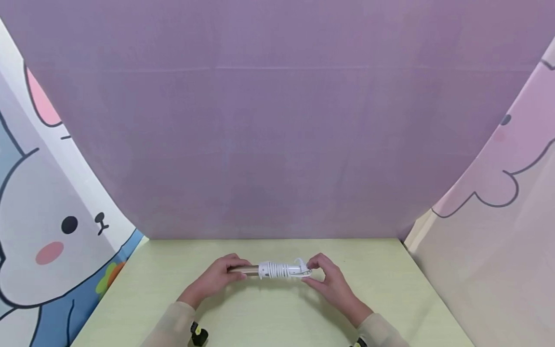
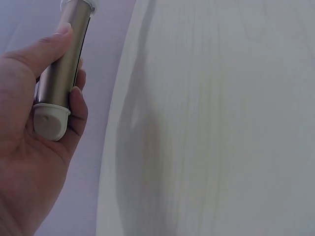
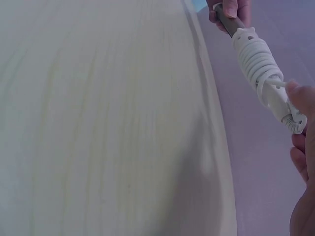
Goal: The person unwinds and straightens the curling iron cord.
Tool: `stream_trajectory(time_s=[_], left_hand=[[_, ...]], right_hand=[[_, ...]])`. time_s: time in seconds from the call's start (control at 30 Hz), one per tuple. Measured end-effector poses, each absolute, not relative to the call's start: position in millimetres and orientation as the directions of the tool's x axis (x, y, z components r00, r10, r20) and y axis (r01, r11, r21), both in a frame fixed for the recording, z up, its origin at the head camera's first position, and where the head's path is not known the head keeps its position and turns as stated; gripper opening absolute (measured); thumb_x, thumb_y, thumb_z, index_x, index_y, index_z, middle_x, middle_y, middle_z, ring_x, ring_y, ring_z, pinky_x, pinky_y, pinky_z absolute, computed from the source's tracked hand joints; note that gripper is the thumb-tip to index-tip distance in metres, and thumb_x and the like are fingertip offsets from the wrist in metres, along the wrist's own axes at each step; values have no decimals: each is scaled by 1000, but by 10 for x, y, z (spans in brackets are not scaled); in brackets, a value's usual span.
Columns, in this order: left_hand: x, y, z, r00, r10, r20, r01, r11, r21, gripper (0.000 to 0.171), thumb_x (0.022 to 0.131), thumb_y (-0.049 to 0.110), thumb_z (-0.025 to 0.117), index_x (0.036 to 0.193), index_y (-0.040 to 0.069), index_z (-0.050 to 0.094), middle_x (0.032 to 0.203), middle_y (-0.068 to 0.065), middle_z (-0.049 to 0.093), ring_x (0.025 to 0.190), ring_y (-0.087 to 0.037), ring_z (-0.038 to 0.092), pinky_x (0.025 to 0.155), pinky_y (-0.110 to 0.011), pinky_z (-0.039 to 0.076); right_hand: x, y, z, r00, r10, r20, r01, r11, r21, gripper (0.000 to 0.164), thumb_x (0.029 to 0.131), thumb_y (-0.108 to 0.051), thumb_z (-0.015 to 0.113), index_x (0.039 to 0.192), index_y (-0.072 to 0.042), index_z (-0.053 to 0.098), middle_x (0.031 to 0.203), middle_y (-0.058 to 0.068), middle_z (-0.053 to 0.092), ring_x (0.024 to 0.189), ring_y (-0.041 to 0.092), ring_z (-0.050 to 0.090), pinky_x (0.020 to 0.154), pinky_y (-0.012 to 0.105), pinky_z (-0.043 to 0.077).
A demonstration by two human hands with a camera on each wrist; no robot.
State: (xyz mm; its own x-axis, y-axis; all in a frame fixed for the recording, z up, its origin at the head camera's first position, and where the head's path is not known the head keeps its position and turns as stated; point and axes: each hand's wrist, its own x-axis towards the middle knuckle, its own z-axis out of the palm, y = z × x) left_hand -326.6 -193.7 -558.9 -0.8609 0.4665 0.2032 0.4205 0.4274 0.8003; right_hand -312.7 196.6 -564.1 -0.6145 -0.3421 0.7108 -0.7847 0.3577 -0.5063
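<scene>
Rod (image 1: 248, 271) raised over the bench (image 1: 260, 313).
I have the left grip (image 1: 217, 276) curled round its bronze barrel (image 2: 60, 76) and the right grip (image 1: 331, 283) pinching the white cord (image 1: 277, 270) at the handle's (image 3: 274, 100) end; its coils lie between them.

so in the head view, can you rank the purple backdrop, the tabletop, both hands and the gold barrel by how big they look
1. Purple backdrop
2. Tabletop
3. Left hand and right hand: too alike to rank
4. Gold barrel, visible part only
</scene>
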Motion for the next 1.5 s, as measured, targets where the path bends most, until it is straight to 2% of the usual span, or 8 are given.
stream_trajectory(time_s=[0.17,0.33,0.4,0.53,0.93,1.03,1.37,1.5], left_hand=[[-3262,-1922,-5588,-863,461,208,416,412,810,30,103,16,80,133,18,79,115,-5,70,96,-19,60,82,-30,51],[-3253,-1918,-5604,-861,459,219,423,408,809,31,102,19,82,133,16,79,117,-7,71,98,-16,60,84,-29,51],[-3246,-1913,-5599,-861,460,218,424,411,807,31,102,19,82,133,15,79,117,-9,70,98,-16,61,85,-30,52],[-3248,-1905,-5591,-860,460,220,426,412,805,32,102,17,82,133,13,79,119,-12,69,98,-16,61,85,-30,52],[-3229,-1923,-5587,-850,471,234,451,424,785,32,101,16,83,133,18,80,120,-9,70,100,-15,60,83,-30,51],[-3226,-1921,-5589,-847,474,240,463,437,771,32,101,16,84,132,19,81,119,-6,71,100,-14,60,83,-30,51],[-3224,-1913,-5607,-840,485,245,471,424,773,32,101,14,83,132,18,81,117,-8,71,97,-14,60,82,-29,52],[-3229,-1913,-5614,-837,489,247,472,416,777,32,100,15,84,132,18,81,117,-3,70,97,-14,60,81,-29,51]], right_hand=[[-3044,1887,-5557,-669,-290,685,-736,390,-554,43,76,10,96,110,2,70,100,13,71,93,34,69,87,38,59],[-3062,1881,-5577,-728,-252,637,-677,412,-611,37,83,-2,97,110,-7,72,100,3,70,93,33,69,87,33,59],[-3087,1889,-5616,-774,-233,589,-626,421,-656,35,84,-6,97,109,-10,73,101,-1,70,94,36,70,87,36,60],[-3094,1856,-5619,-811,-194,552,-577,423,-699,30,84,-7,98,104,-14,76,100,-4,71,93,35,70,84,44,61],[-3052,1761,-5597,-852,-143,504,-509,456,-730,25,86,-1,94,99,-16,79,96,-10,73,89,19,71,82,41,62],[-3044,1749,-5587,-864,-135,485,-488,466,-739,24,87,-2,93,99,-16,78,95,-11,73,86,15,69,80,36,61],[-3035,1766,-5534,-857,-174,485,-501,500,-706,24,89,-1,90,101,-15,75,90,-11,69,73,5,60,60,24,51],[-3043,1770,-5508,-872,-183,454,-479,513,-712,25,87,0,89,100,-15,74,89,-11,68,75,5,62,61,24,51]])
